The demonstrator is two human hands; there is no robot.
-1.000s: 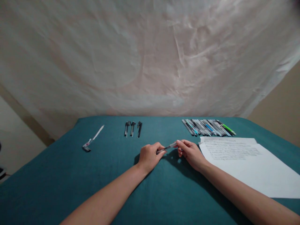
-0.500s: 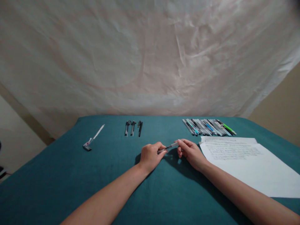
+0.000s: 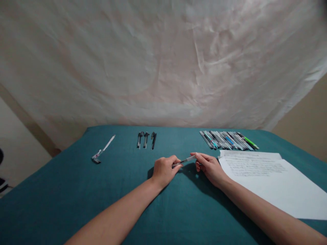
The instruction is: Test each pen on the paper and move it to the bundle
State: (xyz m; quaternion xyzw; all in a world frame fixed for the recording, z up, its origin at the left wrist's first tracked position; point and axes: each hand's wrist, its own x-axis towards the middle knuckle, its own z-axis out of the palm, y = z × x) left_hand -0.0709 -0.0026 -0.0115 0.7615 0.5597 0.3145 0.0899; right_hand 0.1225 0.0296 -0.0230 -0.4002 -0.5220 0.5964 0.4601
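Note:
A clear-barrelled pen (image 3: 186,160) is held between both hands just above the teal tablecloth (image 3: 76,190). My left hand (image 3: 163,170) is curled, with its fingertips pinching the pen's left end. My right hand (image 3: 209,166) pinches the right end between thumb and forefinger. The pen slants up to the right. Both forearms reach in from the bottom edge.
A row of several pens (image 3: 228,140) lies at the back right, above white sheets of paper (image 3: 268,177) with handwriting. Three dark pen caps or pens (image 3: 146,139) lie at the back centre. A white pen part (image 3: 103,153) lies at the back left. A creased white sheet hangs behind.
Both hands stay on the pen almost unmoved; the right hand's fingers have loosened and shifted slightly right. The view has drifted a little.

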